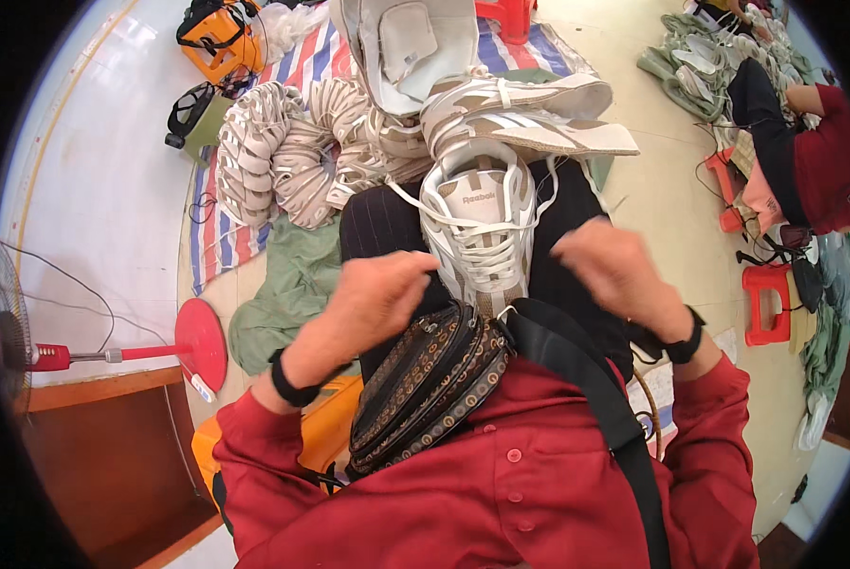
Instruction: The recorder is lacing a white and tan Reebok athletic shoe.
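Note:
A white and beige sneaker (pixel 477 223) rests between my thighs, its opening facing away from me. White laces (pixel 486 251) cross its tongue, and loose lace lengths trail out on both sides. My left hand (pixel 382 292) is closed in a pinch by the shoe's left side; whatever its fingertips hold is hidden. Off the shoe's right side, my right hand (pixel 619 275) is curled and blurred by motion, its fingertips together; I cannot make out anything in them. More sneakers (pixel 520 114) lie on their sides just beyond.
Rows of bundled sneakers (pixel 287 156) lie on a striped sheet (pixel 226 242) at the far left. A patterned waist bag (pixel 429 389) sits at my lap. To the left stands a fan with a red base (pixel 202 346). A red stool (pixel 766 303) and another person (pixel 828 161) are at right.

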Demonstrator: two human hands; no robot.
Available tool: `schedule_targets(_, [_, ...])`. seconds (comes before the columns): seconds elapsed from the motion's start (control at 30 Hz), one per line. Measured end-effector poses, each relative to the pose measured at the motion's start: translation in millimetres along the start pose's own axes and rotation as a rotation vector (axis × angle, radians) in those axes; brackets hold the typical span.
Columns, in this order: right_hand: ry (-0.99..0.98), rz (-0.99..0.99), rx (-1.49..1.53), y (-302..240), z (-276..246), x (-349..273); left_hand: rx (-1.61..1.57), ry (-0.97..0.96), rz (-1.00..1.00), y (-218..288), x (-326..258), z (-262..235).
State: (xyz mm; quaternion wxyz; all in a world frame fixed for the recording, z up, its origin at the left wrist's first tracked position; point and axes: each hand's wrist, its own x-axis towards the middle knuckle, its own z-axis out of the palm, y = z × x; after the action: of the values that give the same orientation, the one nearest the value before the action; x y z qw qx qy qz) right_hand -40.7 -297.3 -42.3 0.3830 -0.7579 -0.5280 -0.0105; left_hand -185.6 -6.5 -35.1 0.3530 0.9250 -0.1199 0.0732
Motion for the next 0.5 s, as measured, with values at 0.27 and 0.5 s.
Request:
schedule_targets(0.27, [-0.256, -0.154, -0.353, 3, 50, 29, 0.121, -0.015, -0.014, -13, 26, 30])
schedule_targets(0.5, [-0.141, -0.049, -0.532, 5, 62, 35, 0.182, 0.020, -0.026, -13, 34, 43])
